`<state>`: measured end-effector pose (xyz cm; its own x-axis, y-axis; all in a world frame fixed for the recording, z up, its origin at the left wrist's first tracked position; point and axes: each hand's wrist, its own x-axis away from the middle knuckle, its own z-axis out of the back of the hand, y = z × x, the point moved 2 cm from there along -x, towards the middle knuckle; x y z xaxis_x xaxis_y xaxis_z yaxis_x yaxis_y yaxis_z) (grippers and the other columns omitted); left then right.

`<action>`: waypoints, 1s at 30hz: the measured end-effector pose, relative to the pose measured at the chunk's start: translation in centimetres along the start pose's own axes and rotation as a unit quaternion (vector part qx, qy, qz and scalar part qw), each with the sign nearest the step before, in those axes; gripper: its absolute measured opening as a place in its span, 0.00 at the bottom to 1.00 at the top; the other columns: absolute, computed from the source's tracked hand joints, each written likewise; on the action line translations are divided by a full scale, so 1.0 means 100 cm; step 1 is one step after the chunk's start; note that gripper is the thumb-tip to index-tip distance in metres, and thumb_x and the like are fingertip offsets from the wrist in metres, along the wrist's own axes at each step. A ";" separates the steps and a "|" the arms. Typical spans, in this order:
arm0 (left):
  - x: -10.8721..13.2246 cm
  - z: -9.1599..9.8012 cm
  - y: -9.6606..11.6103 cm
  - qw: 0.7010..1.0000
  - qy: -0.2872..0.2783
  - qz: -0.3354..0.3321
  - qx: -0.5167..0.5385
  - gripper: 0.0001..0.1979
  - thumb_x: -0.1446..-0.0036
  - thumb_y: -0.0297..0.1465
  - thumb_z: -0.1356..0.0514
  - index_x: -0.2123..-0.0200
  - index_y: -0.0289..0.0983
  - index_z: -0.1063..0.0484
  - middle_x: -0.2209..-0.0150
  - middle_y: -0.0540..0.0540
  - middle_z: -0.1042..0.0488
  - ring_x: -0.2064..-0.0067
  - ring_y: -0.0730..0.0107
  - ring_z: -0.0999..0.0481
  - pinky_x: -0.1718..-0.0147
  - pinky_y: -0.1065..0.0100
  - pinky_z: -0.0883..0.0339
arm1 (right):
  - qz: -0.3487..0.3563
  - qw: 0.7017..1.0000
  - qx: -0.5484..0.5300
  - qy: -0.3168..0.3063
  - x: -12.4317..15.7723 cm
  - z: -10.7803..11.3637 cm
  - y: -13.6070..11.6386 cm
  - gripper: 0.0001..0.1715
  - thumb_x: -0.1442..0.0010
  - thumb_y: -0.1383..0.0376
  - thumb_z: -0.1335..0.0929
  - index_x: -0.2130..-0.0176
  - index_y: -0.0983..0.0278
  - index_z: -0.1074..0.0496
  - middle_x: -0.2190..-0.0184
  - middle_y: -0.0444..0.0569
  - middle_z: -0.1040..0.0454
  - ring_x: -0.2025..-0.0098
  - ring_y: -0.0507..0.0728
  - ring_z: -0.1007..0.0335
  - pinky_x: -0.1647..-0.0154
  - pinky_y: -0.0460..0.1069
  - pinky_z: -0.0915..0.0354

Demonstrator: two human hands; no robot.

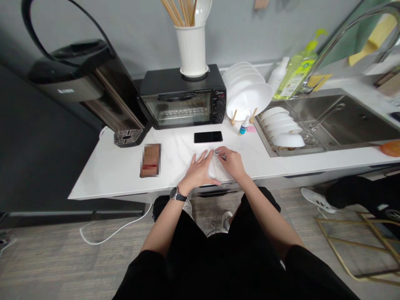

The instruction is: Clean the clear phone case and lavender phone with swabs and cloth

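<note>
My left hand [197, 171], a watch [178, 194] on its wrist, lies flat on the white counter with fingers spread. It presses against the left side of a small whitish, partly see-through flat thing [215, 170], whose kind I cannot make out. My right hand [233, 163] is closed in a pinch at that thing's far end, around something small and greyish that its fingers mostly hide. Just beyond both hands lies a black-screened phone [208, 137]. Left of them is a brown, blurred-out rectangular item [150, 161].
A toaster oven [184, 108] stands behind, bearing a white utensil holder [192, 50]. A tall black dispenser [103, 91] is at left. Plates [250, 98], a small spray bottle [244, 126] and a sink with bowls [289, 140] are at right. Another person's shoe [317, 201] shows below.
</note>
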<state>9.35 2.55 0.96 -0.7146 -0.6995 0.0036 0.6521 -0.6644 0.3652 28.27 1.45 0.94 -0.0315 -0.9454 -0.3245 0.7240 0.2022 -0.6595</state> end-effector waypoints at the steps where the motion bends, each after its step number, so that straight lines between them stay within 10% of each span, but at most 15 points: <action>1: 0.000 0.000 0.000 1.000 0.001 0.001 0.000 0.70 0.49 0.64 0.35 0.22 0.36 0.71 0.22 0.31 0.55 0.21 0.45 0.57 0.25 0.40 0.69 | 0.002 1.000 -0.005 -0.005 0.002 -0.001 -0.002 0.17 0.37 0.70 0.30 0.49 0.58 0.24 0.61 0.47 0.15 0.58 0.61 0.16 0.52 0.54 0.25; 19: 0.001 -0.002 0.000 1.000 0.003 -0.006 -0.012 0.66 0.46 0.63 0.37 0.22 0.37 0.71 0.22 0.32 0.54 0.20 0.48 0.59 0.25 0.41 0.70 | -0.026 0.994 -0.087 -0.058 0.102 0.033 -0.012 0.15 0.33 0.65 0.30 0.47 0.56 0.25 0.60 0.47 0.16 0.57 0.59 0.17 0.54 0.54 0.21; 30: 0.001 0.000 0.001 1.000 -0.004 -0.001 -0.002 0.69 0.49 0.64 0.35 0.22 0.37 0.70 0.22 0.32 0.53 0.20 0.47 0.59 0.25 0.40 0.71 | -0.035 0.999 0.011 0.022 0.026 0.033 0.020 0.16 0.37 0.70 0.31 0.49 0.58 0.25 0.61 0.48 0.16 0.60 0.60 0.17 0.54 0.54 0.25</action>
<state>9.33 2.40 1.04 -0.7177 -0.6962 0.0110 0.6523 -0.6667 0.3606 31.93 -1.39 0.98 -0.1118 -0.9447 -0.3082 0.7343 0.1305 -0.6661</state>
